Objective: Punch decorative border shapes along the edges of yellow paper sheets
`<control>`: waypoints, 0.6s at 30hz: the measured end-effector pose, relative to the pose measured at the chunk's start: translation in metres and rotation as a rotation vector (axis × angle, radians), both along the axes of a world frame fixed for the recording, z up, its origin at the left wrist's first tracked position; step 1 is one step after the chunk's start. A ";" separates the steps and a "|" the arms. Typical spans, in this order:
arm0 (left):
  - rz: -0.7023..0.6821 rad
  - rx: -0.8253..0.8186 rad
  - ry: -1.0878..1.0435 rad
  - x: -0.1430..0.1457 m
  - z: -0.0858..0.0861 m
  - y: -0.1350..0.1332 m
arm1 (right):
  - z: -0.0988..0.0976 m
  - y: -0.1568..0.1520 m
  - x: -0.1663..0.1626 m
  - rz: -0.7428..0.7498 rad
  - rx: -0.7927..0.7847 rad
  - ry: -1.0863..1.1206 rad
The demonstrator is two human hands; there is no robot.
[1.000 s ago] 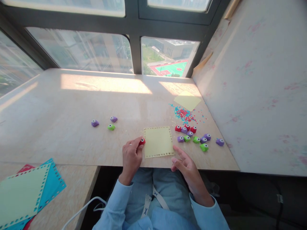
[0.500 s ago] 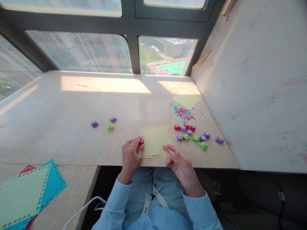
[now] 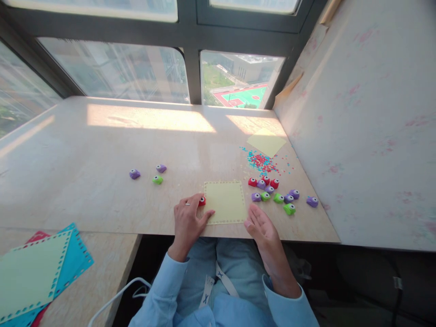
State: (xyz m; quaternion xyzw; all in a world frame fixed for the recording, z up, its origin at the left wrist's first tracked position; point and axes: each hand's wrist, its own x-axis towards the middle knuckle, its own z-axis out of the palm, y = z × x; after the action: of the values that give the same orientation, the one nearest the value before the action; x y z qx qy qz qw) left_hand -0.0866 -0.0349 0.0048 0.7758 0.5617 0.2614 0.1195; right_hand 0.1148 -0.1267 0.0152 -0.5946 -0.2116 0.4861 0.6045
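Observation:
A square pale yellow sheet (image 3: 225, 203) with small punched holes along its edges lies on the table in front of me. At its left edge, my left hand (image 3: 189, 218) has its fingers curled around a small red craft punch (image 3: 202, 200) with a round eye-like top. The left thumb stretches over the lower left part of the sheet. My right hand (image 3: 262, 227) is held by the lower right corner, fingers straight and close together, thumb side towards the sheet, with nothing in it.
Several red, purple and green craft punches (image 3: 265, 196) stand right of the sheet. Behind them lie a pile of red and blue paper bits (image 3: 261, 161) and another yellow sheet (image 3: 267, 143). Three punches (image 3: 157, 180) stand left. Punched coloured sheets (image 3: 37, 277) lie lower left.
My right hand has moved right, off the sheet's edge, and its fingers have straightened. My left thumb has moved from beside the red punch onto the sheet.

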 end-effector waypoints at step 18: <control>-0.021 -0.014 -0.040 -0.001 0.003 -0.001 | 0.024 0.051 -0.004 0.290 -0.036 -0.004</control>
State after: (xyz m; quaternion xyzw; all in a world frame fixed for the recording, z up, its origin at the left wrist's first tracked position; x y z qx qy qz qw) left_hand -0.0875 -0.0358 0.0080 0.7754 0.5529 0.2717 0.1386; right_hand 0.1108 -0.0756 0.0396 -0.5692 -0.2878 0.5710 0.5168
